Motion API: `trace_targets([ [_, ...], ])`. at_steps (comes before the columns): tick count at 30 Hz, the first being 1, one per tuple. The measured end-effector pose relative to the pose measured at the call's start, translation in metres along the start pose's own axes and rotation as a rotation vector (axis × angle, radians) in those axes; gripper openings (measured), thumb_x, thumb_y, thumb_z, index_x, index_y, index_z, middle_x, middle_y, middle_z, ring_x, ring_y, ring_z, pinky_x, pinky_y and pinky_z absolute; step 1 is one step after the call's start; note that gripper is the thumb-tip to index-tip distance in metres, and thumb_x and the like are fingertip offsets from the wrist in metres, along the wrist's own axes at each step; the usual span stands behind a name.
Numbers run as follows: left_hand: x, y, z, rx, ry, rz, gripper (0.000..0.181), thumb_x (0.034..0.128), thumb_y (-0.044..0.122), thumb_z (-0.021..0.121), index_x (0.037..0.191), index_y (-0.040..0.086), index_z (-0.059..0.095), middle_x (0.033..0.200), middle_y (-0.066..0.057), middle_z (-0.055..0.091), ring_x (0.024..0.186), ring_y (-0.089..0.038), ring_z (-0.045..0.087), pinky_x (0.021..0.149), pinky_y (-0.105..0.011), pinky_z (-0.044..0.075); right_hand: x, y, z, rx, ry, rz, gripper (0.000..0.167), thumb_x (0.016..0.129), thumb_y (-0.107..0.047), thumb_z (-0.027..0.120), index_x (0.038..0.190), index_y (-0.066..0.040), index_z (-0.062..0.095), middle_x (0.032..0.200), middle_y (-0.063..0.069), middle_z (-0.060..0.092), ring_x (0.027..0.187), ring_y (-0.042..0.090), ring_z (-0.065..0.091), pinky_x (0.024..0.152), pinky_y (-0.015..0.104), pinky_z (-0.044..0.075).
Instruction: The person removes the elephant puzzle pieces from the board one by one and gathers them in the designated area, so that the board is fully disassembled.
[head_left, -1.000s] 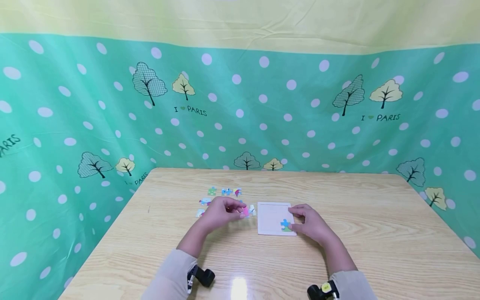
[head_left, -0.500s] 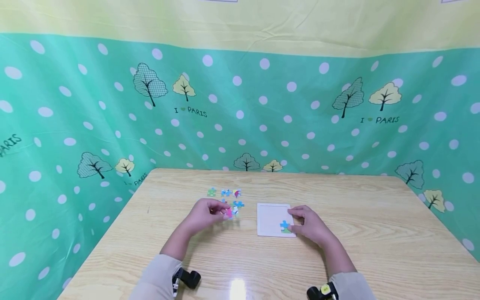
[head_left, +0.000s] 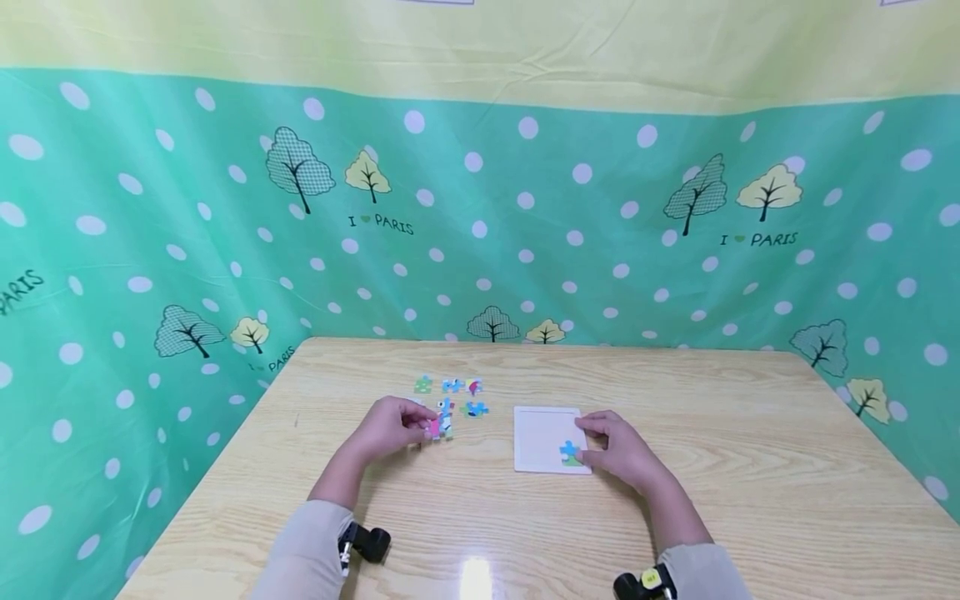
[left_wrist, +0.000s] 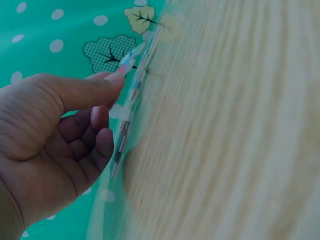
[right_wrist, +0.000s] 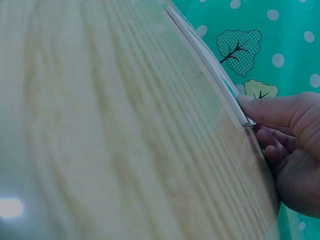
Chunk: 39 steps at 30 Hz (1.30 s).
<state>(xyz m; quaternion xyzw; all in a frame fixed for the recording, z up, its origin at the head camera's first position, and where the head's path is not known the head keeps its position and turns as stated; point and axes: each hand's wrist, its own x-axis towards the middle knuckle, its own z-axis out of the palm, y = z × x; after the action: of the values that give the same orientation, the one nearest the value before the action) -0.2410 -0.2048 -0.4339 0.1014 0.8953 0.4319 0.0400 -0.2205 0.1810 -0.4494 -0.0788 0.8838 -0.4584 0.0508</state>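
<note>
My left hand (head_left: 392, 427) pinches a pink jigsaw piece (left_wrist: 128, 63) between thumb and fingertips, just over the table on the left. Beside it lies a white and blue piece (head_left: 447, 423), partly covered from view. To the right, a shallow white puzzle tray (head_left: 535, 442) lies flat. One blue and green jigsaw piece (head_left: 570, 452) sits in its lower right part. My right hand (head_left: 621, 447) grips the tray's right edge, thumb at the lower side and fingers at the upper corner; the right wrist view shows the thumb on the rim.
Several loose jigsaw pieces lie behind my left hand, among them a green one (head_left: 423, 384), a blue one (head_left: 453, 385) and a blue and green one (head_left: 475, 409). The wooden table (head_left: 712, 400) meets a green dotted curtain (head_left: 600, 225) at its back.
My left hand has moved left with the pink piece, away from the tray and in among the loose pieces. The right hand and the tray stay where they were.
</note>
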Motion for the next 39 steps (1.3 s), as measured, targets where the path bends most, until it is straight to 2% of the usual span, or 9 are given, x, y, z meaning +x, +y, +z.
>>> trace_targets([
  [5,0.001,-0.001,-0.001,0.08,-0.012,0.014,0.019,0.0838,-0.005,0.081,0.1,0.004,0.081,0.079,0.002,0.068,0.074,-0.013,0.058,0.063,-0.024,0.05,0.001,0.001,0.001,-0.002,0.005,0.001,0.05,0.087,0.0,0.081,0.134,0.007,0.065,0.14,0.018,0.055,0.128,0.038,0.053,0.112,0.054,0.041],
  [10,0.0,-0.001,-0.002,0.125,-0.023,0.026,0.017,0.0835,-0.007,0.081,0.098,0.003,0.081,0.083,0.003,0.072,0.076,-0.011,0.06,0.068,-0.025,0.053,0.0,0.001,0.001,-0.005,0.009,0.004,0.05,0.087,-0.001,0.081,0.133,0.007,0.065,0.14,0.018,0.055,0.128,0.038,0.053,0.112,0.054,0.042],
  [17,0.0,0.001,-0.006,0.125,-0.008,-0.024,0.021,0.0834,-0.004,0.083,0.102,0.005,0.081,0.088,0.002,0.073,0.075,-0.014,0.057,0.067,-0.026,0.05,-0.001,0.0,0.001,0.005,0.009,0.004,0.049,0.088,0.0,0.08,0.134,0.007,0.064,0.141,0.018,0.055,0.129,0.038,0.053,0.112,0.053,0.041],
  [22,-0.001,0.005,-0.009,0.093,-0.005,-0.026,0.024,0.0833,-0.001,0.084,0.105,0.007,0.081,0.093,0.001,0.072,0.078,-0.016,0.057,0.066,-0.029,0.05,-0.001,0.001,0.001,0.004,0.009,-0.004,0.049,0.088,-0.001,0.08,0.134,0.007,0.064,0.14,0.018,0.055,0.129,0.038,0.053,0.112,0.054,0.042],
  [27,-0.003,0.012,-0.008,0.015,-0.042,0.033,0.025,0.0847,0.004,0.084,0.109,0.004,0.08,0.086,0.0,0.069,0.081,-0.016,0.061,0.066,-0.031,0.054,-0.002,0.002,0.0,-0.013,0.001,-0.008,0.048,0.089,-0.002,0.08,0.134,0.005,0.065,0.141,0.017,0.055,0.128,0.036,0.053,0.111,0.053,0.042],
  [29,-0.003,0.015,-0.005,-0.016,-0.062,0.064,0.026,0.0857,0.005,0.084,0.111,0.001,0.079,0.085,-0.001,0.069,0.079,-0.017,0.063,0.063,-0.032,0.055,-0.002,0.003,0.0,-0.022,-0.004,-0.015,0.047,0.089,-0.002,0.079,0.134,0.003,0.066,0.141,0.017,0.055,0.127,0.035,0.053,0.111,0.054,0.042],
  [34,0.001,0.025,0.002,-0.059,-0.088,0.1,0.028,0.0868,0.006,0.083,0.113,0.0,0.078,0.091,-0.006,0.071,0.08,-0.018,0.063,0.057,-0.03,0.052,-0.002,0.003,-0.001,-0.021,-0.017,-0.034,0.046,0.09,-0.003,0.079,0.134,0.002,0.066,0.142,0.017,0.054,0.128,0.036,0.053,0.112,0.054,0.041],
  [39,0.004,0.038,0.011,-0.063,-0.093,0.107,0.026,0.0872,0.008,0.084,0.112,0.0,0.078,0.092,-0.002,0.071,0.082,-0.017,0.063,0.059,-0.029,0.051,-0.001,0.005,-0.002,-0.024,-0.019,-0.038,0.045,0.091,-0.006,0.078,0.134,0.001,0.066,0.142,0.015,0.055,0.127,0.034,0.053,0.11,0.053,0.042],
])
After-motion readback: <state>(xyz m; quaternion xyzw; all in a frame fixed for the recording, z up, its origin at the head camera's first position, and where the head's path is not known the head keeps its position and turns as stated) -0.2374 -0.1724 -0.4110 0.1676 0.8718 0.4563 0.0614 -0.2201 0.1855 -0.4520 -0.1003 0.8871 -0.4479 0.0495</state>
